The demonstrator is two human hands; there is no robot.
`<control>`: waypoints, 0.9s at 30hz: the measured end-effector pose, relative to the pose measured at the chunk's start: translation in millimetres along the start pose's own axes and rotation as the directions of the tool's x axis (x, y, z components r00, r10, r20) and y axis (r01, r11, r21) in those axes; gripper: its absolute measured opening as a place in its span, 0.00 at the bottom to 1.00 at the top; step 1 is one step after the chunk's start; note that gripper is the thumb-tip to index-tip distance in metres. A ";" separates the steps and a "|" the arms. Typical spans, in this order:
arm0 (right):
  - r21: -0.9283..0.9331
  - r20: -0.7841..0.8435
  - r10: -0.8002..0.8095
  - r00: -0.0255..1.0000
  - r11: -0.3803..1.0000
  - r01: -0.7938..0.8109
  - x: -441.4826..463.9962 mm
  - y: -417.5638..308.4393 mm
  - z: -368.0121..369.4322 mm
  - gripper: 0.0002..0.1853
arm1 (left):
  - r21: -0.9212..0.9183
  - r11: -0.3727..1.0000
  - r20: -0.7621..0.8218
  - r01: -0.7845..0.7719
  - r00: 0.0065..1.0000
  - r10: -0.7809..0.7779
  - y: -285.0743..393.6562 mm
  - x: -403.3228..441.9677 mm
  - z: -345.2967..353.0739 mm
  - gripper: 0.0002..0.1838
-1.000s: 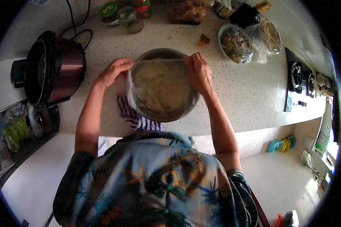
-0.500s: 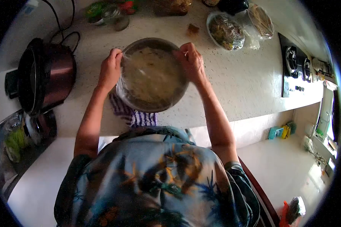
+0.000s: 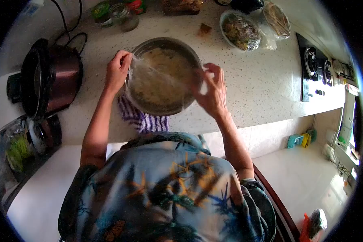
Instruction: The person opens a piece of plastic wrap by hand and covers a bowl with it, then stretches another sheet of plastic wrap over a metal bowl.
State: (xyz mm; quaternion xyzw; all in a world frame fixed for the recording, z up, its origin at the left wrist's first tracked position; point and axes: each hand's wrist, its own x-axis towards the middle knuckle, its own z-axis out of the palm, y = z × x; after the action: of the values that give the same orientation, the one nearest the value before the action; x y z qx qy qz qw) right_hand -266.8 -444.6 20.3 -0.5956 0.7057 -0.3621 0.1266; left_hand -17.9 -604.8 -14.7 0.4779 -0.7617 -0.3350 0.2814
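Observation:
A round metal bowl (image 3: pixel 163 111) stands on the counter with a pale, wet-looking mass (image 3: pixel 159 74) inside. Clear plastic wrap (image 3: pixel 149 66) lies over part of it, drawn into a crease across the bowl. At the upper left rim my left hand (image 3: pixel 119 70) is closed in a pinch on the wrap's edge. My right hand (image 3: pixel 213 88) is at the right rim, thumb and fingers bent around the film's other side; its fingertips are slightly blurred. Beneath the bowl's near left side, a purple-and-white striped cloth (image 3: pixel 149 123) sticks out.
An electric cooker (image 3: pixel 54 78) stands at the left. Behind the bowl are glass jars (image 3: pixel 123 18) and a brown block-like item (image 3: pixel 182 6). A film-covered bowl of food (image 3: pixel 240 30) sits back right, and a gas hob (image 3: pixel 314 68) lies farther right.
My right hand has moved down and outward along the right rim. The wrap now shows a diagonal crease over the bowl. My left hand has barely moved.

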 end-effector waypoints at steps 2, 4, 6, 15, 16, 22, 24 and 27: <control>-0.123 0.093 -0.097 0.991 0.987 0.108 -11.5 -7.2 -4.7 0.17 | 0.020 1.000 -0.004 0.017 1.000 -0.017 -0.1 -0.7 0.4 0.09; -0.118 0.116 -0.078 0.990 0.989 0.092 -21.9 -7.2 -4.3 0.13 | 0.038 0.999 -0.005 0.030 1.000 -0.030 -2.4 -2.0 1.5 0.09; -0.061 0.156 -0.048 0.987 0.996 0.058 -31.9 -0.3 -0.8 0.08 | 0.097 0.995 0.001 -0.031 1.000 0.031 -4.5 -4.7 2.4 0.08; 0.428 0.222 0.216 0.951 0.855 -0.294 -45.1 7.6 4.5 0.02 | 0.492 0.778 0.095 -0.392 0.912 0.399 11.5 -4.9 -3.2 0.14; 0.499 0.245 0.225 0.943 0.805 -0.322 -46.5 8.8 3.7 0.02 | 0.490 0.775 0.099 -0.399 0.909 0.405 14.6 -5.3 -5.1 0.14; 0.608 0.293 0.232 0.928 0.704 -0.368 -47.9 1.8 -1.2 0.04 | -0.077 0.994 0.387 -0.083 0.916 0.107 79.6 -28.2 -5.3 0.24; 0.645 0.284 0.217 0.934 0.678 -0.353 -47.5 0.3 0.8 0.04 | -0.134 0.990 0.445 -0.037 0.891 0.093 97.3 -45.5 13.0 0.23; 0.698 0.293 0.191 0.937 0.627 -0.346 -48.2 -0.7 3.2 0.06 | -0.096 0.993 0.538 -0.064 0.836 0.106 90.1 -55.1 28.1 0.21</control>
State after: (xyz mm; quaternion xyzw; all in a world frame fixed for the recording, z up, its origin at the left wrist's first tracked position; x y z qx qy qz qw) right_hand -251.8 -400.9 6.4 -0.4119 0.5633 -0.5346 0.4766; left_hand -66.4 -518.8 32.2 0.3185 -0.8178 -0.4714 0.0866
